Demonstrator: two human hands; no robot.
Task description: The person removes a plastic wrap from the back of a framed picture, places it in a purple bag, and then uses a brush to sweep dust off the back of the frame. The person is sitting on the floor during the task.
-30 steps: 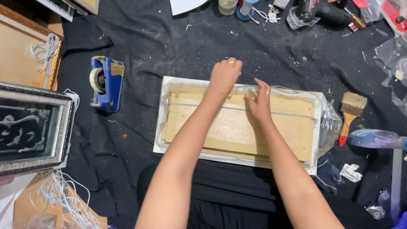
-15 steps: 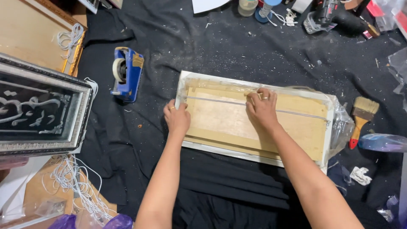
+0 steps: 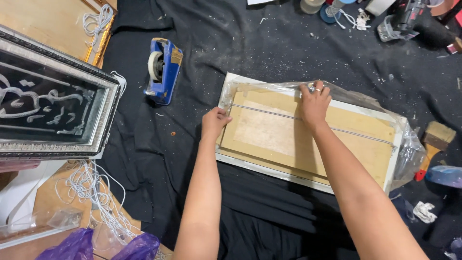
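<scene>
Plastic-wrapped picture frame (image 3: 308,137) lies face down on the black cloth (image 3: 269,53), brown backing and hanging wire showing. Left hand (image 3: 214,123) fingers grip its left edge; right hand (image 3: 315,101) fingers pinch the wrap at its top edge.

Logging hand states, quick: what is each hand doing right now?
Left hand: fingers curled on the left end of the plastic-wrapped picture frame; a firm grip cannot be told.
Right hand: pressing the clear plastic wrap at the frame's far edge.

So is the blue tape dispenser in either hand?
No, the tape dispenser lies on the black cloth, left of the frame.
</scene>
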